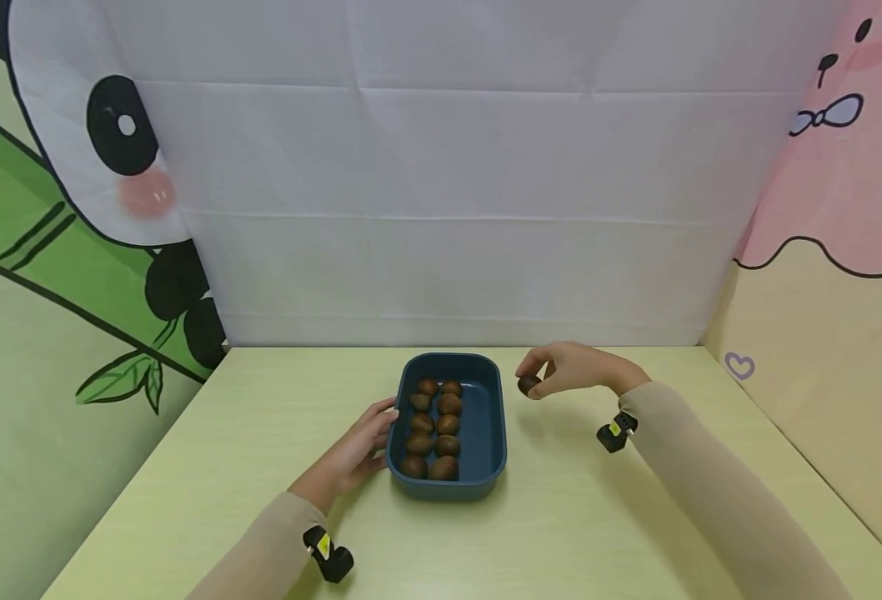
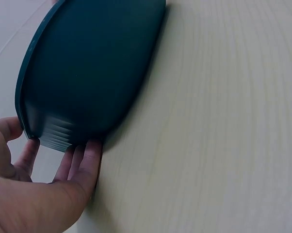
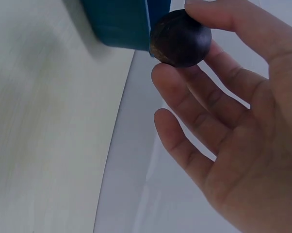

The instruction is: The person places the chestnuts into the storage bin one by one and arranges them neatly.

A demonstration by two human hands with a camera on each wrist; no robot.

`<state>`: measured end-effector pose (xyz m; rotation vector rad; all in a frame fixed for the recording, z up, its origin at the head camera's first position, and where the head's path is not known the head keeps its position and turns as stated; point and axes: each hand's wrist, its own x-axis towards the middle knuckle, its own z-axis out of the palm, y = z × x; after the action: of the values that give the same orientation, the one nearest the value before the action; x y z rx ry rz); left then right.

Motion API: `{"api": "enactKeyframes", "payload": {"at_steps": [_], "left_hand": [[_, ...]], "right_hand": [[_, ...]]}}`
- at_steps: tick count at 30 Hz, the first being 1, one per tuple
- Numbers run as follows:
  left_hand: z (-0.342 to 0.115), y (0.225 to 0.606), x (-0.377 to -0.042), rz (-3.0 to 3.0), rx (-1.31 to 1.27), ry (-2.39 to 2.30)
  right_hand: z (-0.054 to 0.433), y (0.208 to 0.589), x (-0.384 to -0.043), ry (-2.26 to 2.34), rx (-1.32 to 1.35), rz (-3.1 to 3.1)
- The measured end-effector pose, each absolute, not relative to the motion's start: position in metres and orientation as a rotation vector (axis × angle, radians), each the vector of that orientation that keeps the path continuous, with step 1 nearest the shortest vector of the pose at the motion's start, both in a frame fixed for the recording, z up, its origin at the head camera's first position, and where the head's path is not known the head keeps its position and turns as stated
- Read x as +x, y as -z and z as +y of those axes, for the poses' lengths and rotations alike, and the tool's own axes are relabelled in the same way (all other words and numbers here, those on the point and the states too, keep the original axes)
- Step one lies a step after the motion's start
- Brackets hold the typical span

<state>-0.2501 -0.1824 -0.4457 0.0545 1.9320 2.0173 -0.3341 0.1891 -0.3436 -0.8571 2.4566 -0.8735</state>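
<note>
A dark blue rectangular tub (image 1: 489, 433) stands on the table, with several brown chestnuts (image 1: 447, 424) in two columns along its left side. The right part of its floor is bare. My left hand (image 1: 360, 446) grips the tub's left wall, fingertips at the rim and other fingers lower against the outside, as the left wrist view shows. To the right of the tub, my right hand (image 1: 576, 368) pinches one chestnut (image 3: 181, 39) between thumb and fingertips. This chestnut is dark, round and glossy, held above the table, and its ring and little fingers stand apart from it.
The pale wood-grain table (image 1: 276, 417) extends on both sides of the tub. A white cloth backdrop (image 1: 448, 208) hangs behind the table's far edge. Side panels with cartoon prints flank it, green on the left, pink and cream on the right.
</note>
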Motion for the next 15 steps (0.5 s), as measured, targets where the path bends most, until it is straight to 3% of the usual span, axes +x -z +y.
{"api": "enactKeyframes", "payload": {"at_steps": [15], "left_hand": [[-0.182, 0.447, -0.251, 1.938, 0.055, -2.014]], "right_hand": [[0.113, 0.353, -0.338, 0.732, -1.085, 2.417]]}}
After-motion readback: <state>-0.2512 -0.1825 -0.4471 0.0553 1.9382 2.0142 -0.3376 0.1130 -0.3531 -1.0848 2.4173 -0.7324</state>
